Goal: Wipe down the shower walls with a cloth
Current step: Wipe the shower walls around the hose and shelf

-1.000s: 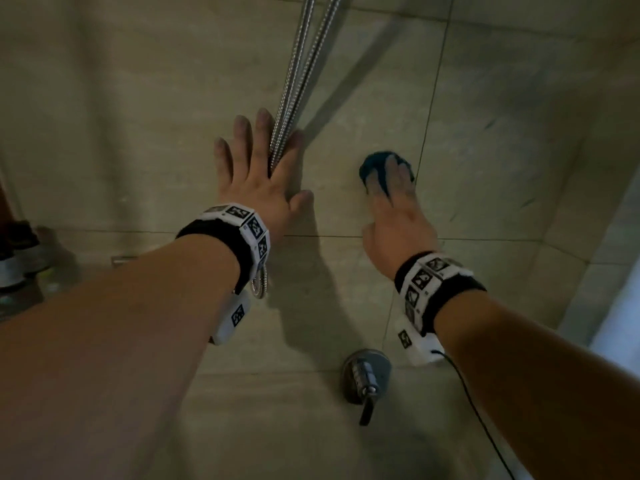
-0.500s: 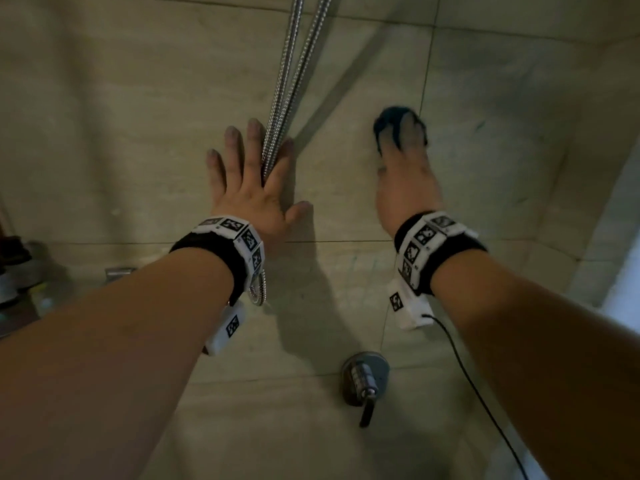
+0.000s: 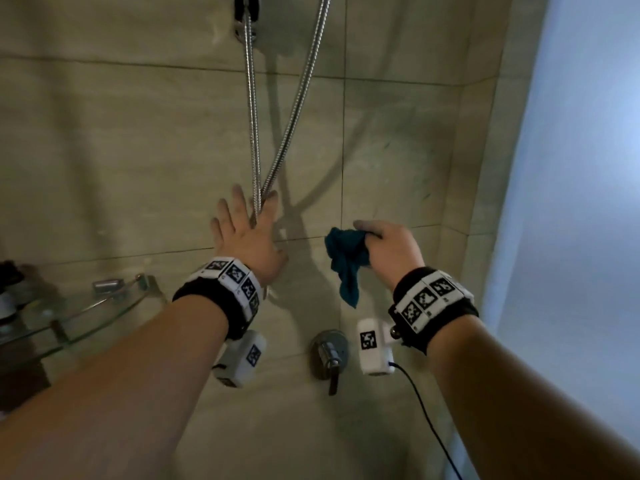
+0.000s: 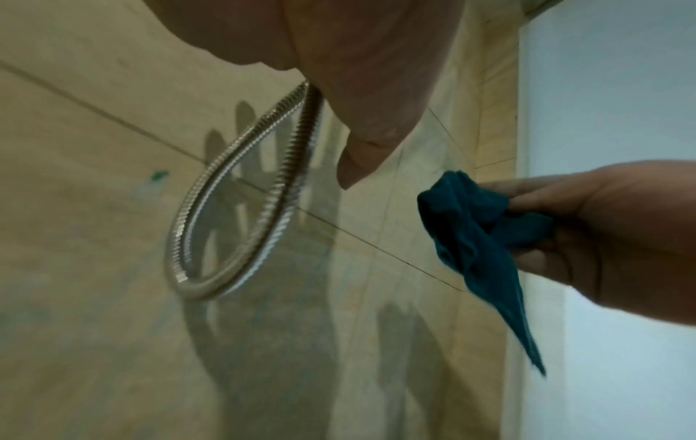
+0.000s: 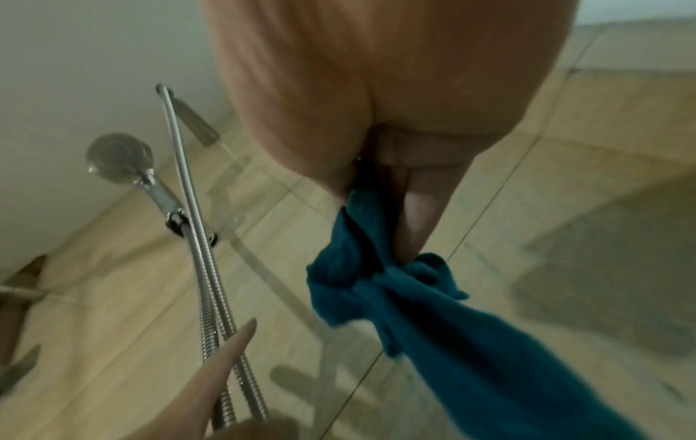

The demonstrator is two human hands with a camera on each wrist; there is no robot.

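— Cloth?
— Teal terry cloth [image 3: 346,261], bunched in my right hand's [image 3: 391,247] curled fingers, tail dangling below.
— Left hand [image 3: 249,233]?
— Fingers spread flat, pinning ribbed metal hose [image 3: 254,133] against smooth beige tile wall [image 3: 121,150].

Glass corner shelf [image 3: 86,320] on the wall, blurred bottles [image 3: 14,292] on it.

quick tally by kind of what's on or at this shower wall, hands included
hands: 2, left hand and right hand
cloth: 1
hose: 1
shower head: 1
tap handle: 1
glass shelf: 1
total: 7
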